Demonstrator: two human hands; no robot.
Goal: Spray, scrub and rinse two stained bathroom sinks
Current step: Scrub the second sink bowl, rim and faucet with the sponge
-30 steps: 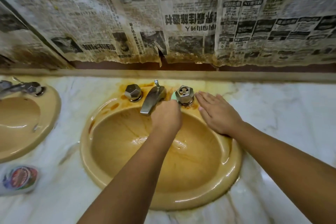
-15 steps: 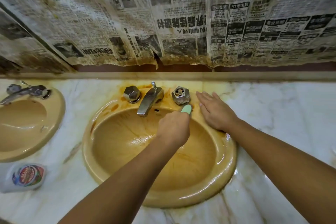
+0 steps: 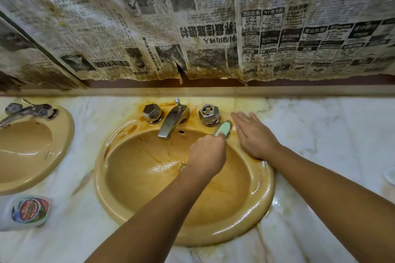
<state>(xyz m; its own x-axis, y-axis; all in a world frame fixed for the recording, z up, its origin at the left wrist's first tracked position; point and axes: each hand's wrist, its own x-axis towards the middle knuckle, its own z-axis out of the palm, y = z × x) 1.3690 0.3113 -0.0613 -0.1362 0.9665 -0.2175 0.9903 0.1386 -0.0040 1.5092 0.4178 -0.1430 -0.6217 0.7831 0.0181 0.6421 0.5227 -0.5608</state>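
Dim, warm light; wide-angle bend at the edges.
Soft glare streaks the wet rim of the sink (image 3: 264,192); the newspaper (image 3: 192,28) bows outward, and the bottle (image 3: 30,211) at the left edge is smeared, out of focus.

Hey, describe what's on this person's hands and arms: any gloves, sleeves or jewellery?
Nothing worn shows. The left hand and right hand are ungloved. Both forearms are bare to the frame edge, with no sleeve in view, and no watch, bracelet or ring is visible.
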